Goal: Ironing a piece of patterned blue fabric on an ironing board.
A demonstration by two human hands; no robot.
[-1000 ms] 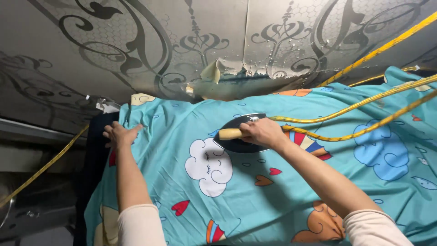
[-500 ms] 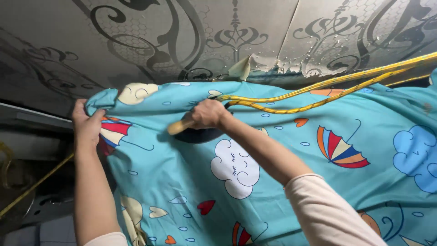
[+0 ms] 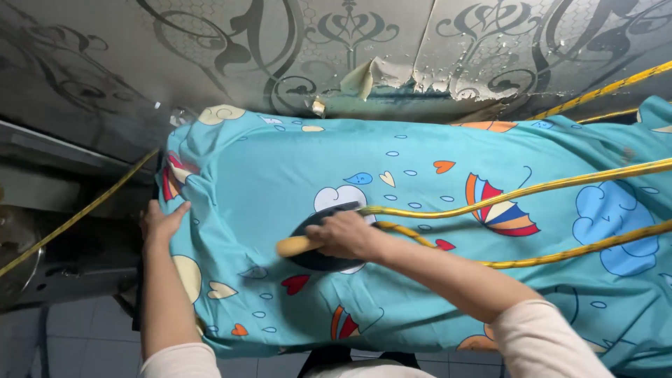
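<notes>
A person presses a dark iron (image 3: 318, 241) across a turquoise sheet (image 3: 420, 231) printed with clouds, umbrellas, hearts and raindrops, seen from a head-worn camera looking down. The right hand (image 3: 346, 234) is closed around the iron's pale wooden handle (image 3: 294, 246), fingers wrapped over it, with the iron's flat black body lying on the sheet partly over a white cloud print (image 3: 341, 198), roughly at the sheet's centre-left. The left hand (image 3: 161, 222) lies flat and open on the sheet's left edge, palm down and grasping nothing, just below a bunched corner of the cloth that shows a red-striped umbrella print (image 3: 173, 175). Yellow cords (image 3: 546, 187) run from the iron across the right half of the sheet, one passing over a striped umbrella print (image 3: 500, 210) and another further down, beside a blue cloud print (image 3: 616, 217). Above the sheet's far edge stands a grey wall (image 3: 280, 49) with dark scrolling patterns, its covering torn and peeling (image 3: 371, 73) near the middle. A further yellow cord (image 3: 77, 217) slants away from the sheet's left side.
</notes>
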